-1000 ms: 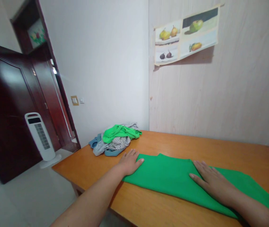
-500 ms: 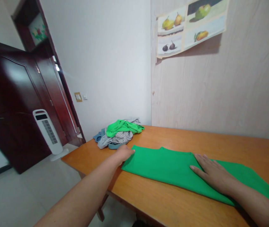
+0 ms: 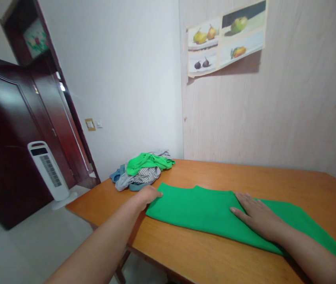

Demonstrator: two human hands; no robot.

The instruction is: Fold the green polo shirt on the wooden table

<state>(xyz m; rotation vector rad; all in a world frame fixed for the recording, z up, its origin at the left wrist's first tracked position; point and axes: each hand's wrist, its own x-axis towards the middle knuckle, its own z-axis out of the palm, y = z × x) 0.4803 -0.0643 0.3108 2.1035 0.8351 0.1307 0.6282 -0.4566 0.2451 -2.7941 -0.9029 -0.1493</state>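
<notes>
A smooth green garment (image 3: 191, 205) lies folded into a long strip across the wooden table (image 3: 180, 252); its exact kind does not show. At the strip's left end my left hand (image 3: 148, 195) pinches the edge, thumb on top and the other fingers hidden. My right hand (image 3: 256, 217) rests flat on the cloth right of its middle, fingers stretched out and pressing lightly. Beyond my right forearm the garment runs on to the right edge of the view.
A heap of crumpled clothes (image 3: 141, 171), green, grey, striped and blue, sits at the table's back left. Behind the table stands a wall with a fruit poster (image 3: 227, 39). A white tower fan (image 3: 49, 171) is on the floor by the dark red door (image 3: 5, 130).
The view has turned slightly right, so everything sits a little further left. Both hands keep their places on the green garment.
</notes>
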